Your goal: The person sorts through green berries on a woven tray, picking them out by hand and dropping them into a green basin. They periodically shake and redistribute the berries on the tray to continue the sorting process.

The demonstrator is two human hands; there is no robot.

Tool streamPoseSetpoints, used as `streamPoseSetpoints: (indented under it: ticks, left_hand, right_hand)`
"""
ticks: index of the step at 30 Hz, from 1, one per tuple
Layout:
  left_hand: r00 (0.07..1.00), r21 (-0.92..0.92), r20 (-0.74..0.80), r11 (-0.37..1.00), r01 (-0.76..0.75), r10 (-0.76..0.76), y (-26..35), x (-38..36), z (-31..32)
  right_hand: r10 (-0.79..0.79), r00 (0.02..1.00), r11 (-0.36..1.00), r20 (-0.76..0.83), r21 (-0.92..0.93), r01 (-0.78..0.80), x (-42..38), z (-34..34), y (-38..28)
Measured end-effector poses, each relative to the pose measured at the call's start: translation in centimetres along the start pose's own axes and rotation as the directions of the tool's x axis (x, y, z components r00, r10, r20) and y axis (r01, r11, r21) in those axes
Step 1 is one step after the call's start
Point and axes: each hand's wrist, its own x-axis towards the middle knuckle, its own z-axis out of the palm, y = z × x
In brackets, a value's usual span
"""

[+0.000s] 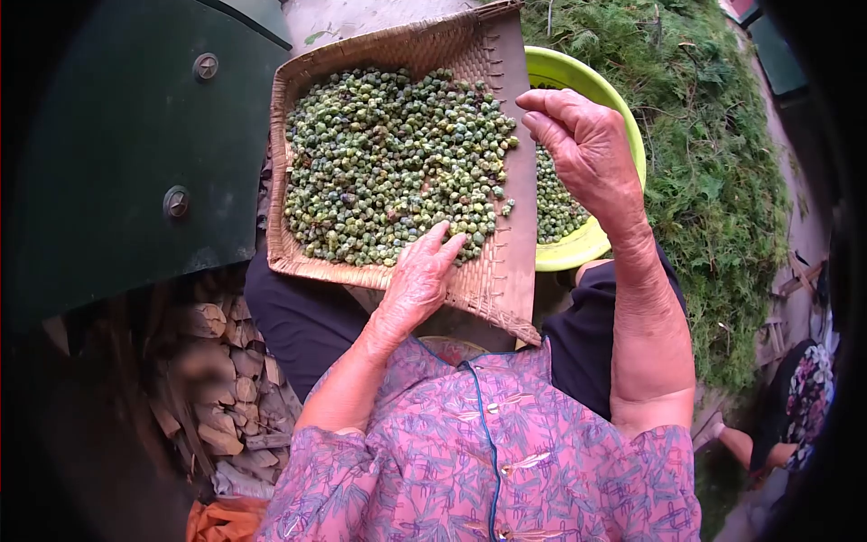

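A woven winnowing basket [495, 271] rests across my lap, with a flat board edge on its right side. Small round green fruits [388, 163], some darker or purplish, are spread over it. My left hand [422, 274] lies at the basket's near edge, fingers apart, fingertips touching the fruits. Raised over the basket's right edge and the basin, my right hand [582, 149] has thumb and fingers pinched together; whatever they hold, if anything, I cannot make out. Below it stands a yellow-green basin [578, 248], partly hidden by the basket and my arm, with more of these fruits inside.
Cut green branches [695, 181] are heaped on the right. A dark green panel with round metal studs [135, 154] stands at left, above split firewood [221, 388]. Orange cloth [221, 522] lies at lower left. Another person's leg [741, 444] shows at lower right.
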Motion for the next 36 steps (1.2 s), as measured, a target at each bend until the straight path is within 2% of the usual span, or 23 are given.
streamPoseSetpoints:
  ticks: [2,4,6,10,13,14,16,18,20,21,22,24,25,26,29,30,32,34,36]
  left_hand:
    - [0.995,-0.080,-0.043,0.993,0.091,-0.095,-0.2,-0.8,-0.9]
    - [0.989,-0.037,-0.098,0.994,0.106,-0.109,-0.7,-0.9,-1.8]
    - [0.987,0.099,-0.007,0.982,0.160,-0.161,-2.0,-1.1,-1.5]
    - [0.988,0.076,-0.035,0.985,0.154,-0.151,-2.4,-1.3,-1.2]
    - [0.958,0.015,-0.169,0.972,0.236,-0.230,-2.9,-1.4,-1.3]
    - [0.958,0.015,-0.168,0.972,0.236,-0.230,-3.3,-1.4,-1.3]
    - [0.939,0.056,-0.288,0.975,0.215,-0.191,-4.0,-1.3,-1.6]
    - [0.948,0.033,-0.230,0.972,0.232,-0.218,-4.0,-1.0,-2.0]
    - [0.989,0.113,0.029,0.984,0.139,-0.143,-3.7,-0.6,-2.3]
    - [0.986,0.114,0.050,0.982,0.151,-0.157,-3.8,-0.5,-1.9]
    - [0.987,0.114,0.051,0.982,0.148,-0.155,-3.9,-0.4,-1.6]
    - [0.995,-0.008,-0.047,0.996,0.088,-0.089,-3.8,-0.2,-1.4]
    - [0.991,0.029,0.063,0.993,0.116,-0.117,-3.5,0.1,-1.6]
    - [0.992,0.027,0.062,0.993,0.111,-0.112,-3.4,0.4,-1.4]
    - [0.995,0.081,-0.089,0.996,-0.046,0.053,-3.1,1.6,-0.7]
    - [0.992,0.091,-0.114,0.995,-0.039,0.050,-3.1,2.2,-0.5]
    - [0.991,0.233,-0.128,0.973,0.000,0.030,-3.1,3.4,-0.5]
    - [0.992,0.120,-0.124,0.993,0.019,-0.004,-4.5,5.0,0.2]
    - [0.991,0.099,-0.135,0.994,0.040,-0.026,-5.0,6.7,0.5]
  right_hand:
    - [0.007,1.000,1.000,0.004,0.004,-0.007,0.0,0.2,0.0]
    - [0.023,1.000,1.000,0.019,0.017,-0.024,-0.1,0.3,-0.1]
    - [0.009,1.000,1.000,0.018,0.010,-0.009,-0.1,0.4,0.0]
    - [0.008,1.000,1.000,0.022,0.012,-0.008,-0.1,0.6,0.1]
    - [0.006,0.999,1.000,0.033,-0.004,-0.005,0.0,0.7,-0.1]
    - [-0.013,0.999,1.000,0.029,-0.015,0.013,0.0,0.7,0.0]
    - [-0.013,0.999,1.000,0.030,-0.008,0.013,0.0,0.7,0.0]
    - [-0.015,0.999,1.000,0.029,0.000,0.015,0.0,0.8,0.0]
    - [-0.027,0.999,0.999,0.027,-0.018,0.027,0.0,0.7,0.1]
    - [-0.027,0.999,0.999,0.025,-0.020,0.027,0.0,0.7,0.1]
    - [-0.025,0.999,1.000,0.024,-0.015,0.026,-0.1,0.7,0.1]
    - [-0.025,0.999,1.000,0.021,-0.013,0.026,-0.1,0.7,0.0]
    - [-0.006,1.000,1.000,0.029,-0.004,0.006,-0.1,0.6,-0.1]
    - [0.014,0.999,1.000,0.039,0.005,-0.015,-0.1,0.6,-0.2]
    - [-0.003,1.000,1.000,0.031,0.002,0.003,-0.1,1.0,0.0]
    - [-0.004,1.000,1.000,0.031,-0.001,0.004,-0.1,1.0,0.0]
    - [-0.016,1.000,1.000,0.025,0.001,0.016,-0.1,1.0,0.0]
    - [-0.003,0.999,1.000,0.035,-0.011,0.003,0.0,0.9,-0.2]
    - [-0.001,0.999,1.000,0.032,-0.008,0.001,0.0,0.8,-0.3]
